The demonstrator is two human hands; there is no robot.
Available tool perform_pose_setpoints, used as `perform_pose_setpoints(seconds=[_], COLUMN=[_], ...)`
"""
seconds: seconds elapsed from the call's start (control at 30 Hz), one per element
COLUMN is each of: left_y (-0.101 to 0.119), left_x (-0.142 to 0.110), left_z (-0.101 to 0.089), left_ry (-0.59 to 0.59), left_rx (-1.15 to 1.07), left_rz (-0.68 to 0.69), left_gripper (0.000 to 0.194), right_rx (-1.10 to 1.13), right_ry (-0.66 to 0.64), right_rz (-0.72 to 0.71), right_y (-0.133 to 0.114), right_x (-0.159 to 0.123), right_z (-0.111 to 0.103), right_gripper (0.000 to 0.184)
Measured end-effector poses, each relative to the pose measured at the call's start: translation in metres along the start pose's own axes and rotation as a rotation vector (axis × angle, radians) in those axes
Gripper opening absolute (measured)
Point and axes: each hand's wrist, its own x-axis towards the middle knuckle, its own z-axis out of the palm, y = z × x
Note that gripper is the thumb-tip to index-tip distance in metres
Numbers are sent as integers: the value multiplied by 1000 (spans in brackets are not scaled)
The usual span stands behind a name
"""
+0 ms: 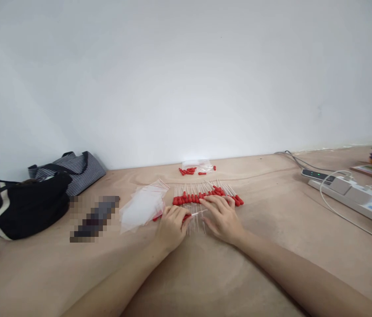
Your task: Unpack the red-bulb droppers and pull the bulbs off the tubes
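One dropper [199,213] pinched in left hand [171,223]; right hand [224,216] spread at dropper row [189,199], short of far worktop [271,189] edge. Wrist bump could scatter row.

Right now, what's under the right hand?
Red-bulbed droppers show just beyond the right hand; clear stems lie between it and the left hand. Whatever its palm covers can't be seen.
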Motion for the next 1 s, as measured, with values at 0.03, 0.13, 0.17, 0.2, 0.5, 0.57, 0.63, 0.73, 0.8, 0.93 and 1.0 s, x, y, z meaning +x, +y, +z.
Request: perform_pose_setpoints(seconds=[0.03, 0.13, 0.17, 0.2, 0.5, 0.57, 0.63, 0.73, 0.8, 0.93, 1.0], left_y=[3, 7, 7, 6, -2, -2, -1, -2, -3, -2, 0], left_x=[-2, -4, -4, -3, -5, -5, -5, -4, -4, -3, -2], left_z=[3, 8, 8, 8, 9, 8, 7, 4, 3, 0, -2], left_ry=[27, 83, 98, 114, 155, 150, 143, 141, 146, 155, 147], left_rx=[2, -4, -2, 5, 212, 240, 255, 270, 280, 286, 287], left_rz=[25, 83, 98, 109, 139, 145, 150, 169, 188, 206, 197], left_gripper=[16, 20, 21, 20, 13, 11, 10, 13, 14, 14, 15], right_rx=[-18, -49, -59, -71, -62, 0, 18, -44, -77, -83, -77], right_ry=[-8, -4, -4, -9, -322, -332, -334, -357, -366, -383, -398], right_rz=[-65, -182, -200, -214, -182, -169, -173, -196, -211, -225, -215], right_y=[0, 2, 3, 4, 2, 2, 2, 2, 1, -2, -3], right_x=[0, 0, -1, -2, -5, -4, -3, -2, 0, 4, 5], right_z=[0, 4, 6, 8, -2, -3, -4, -5, -7, -10, -11], right_gripper=[30, 15, 15, 16, 36, 38, 41, 45, 47, 51, 53])
